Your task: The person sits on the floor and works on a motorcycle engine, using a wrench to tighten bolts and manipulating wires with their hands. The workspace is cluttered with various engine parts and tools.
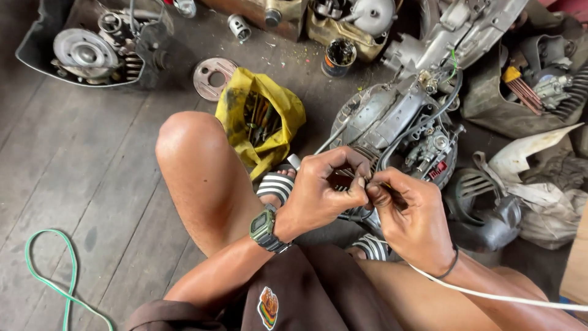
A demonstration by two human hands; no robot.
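My left hand (318, 196) and my right hand (413, 214) meet in front of me, fingertips pinched together on a small dark part or cable end (366, 184) that is mostly hidden by the fingers. A green wristwatch (264, 228) is on my left wrist. Just beyond the hands lies a grey scooter engine (392, 119) with black cables (422, 119) running over it. A white cord (490, 295) passes under my right wrist.
A yellow bag of tools (260, 116) lies by my left knee. Engine parts in a grey tray (86, 55) sit far left, a metal disc (213, 76) and a small can (339, 56) beyond. A black fan cover (484, 205) and rags lie right. Green cord (58, 276) loops on the wooden floor.
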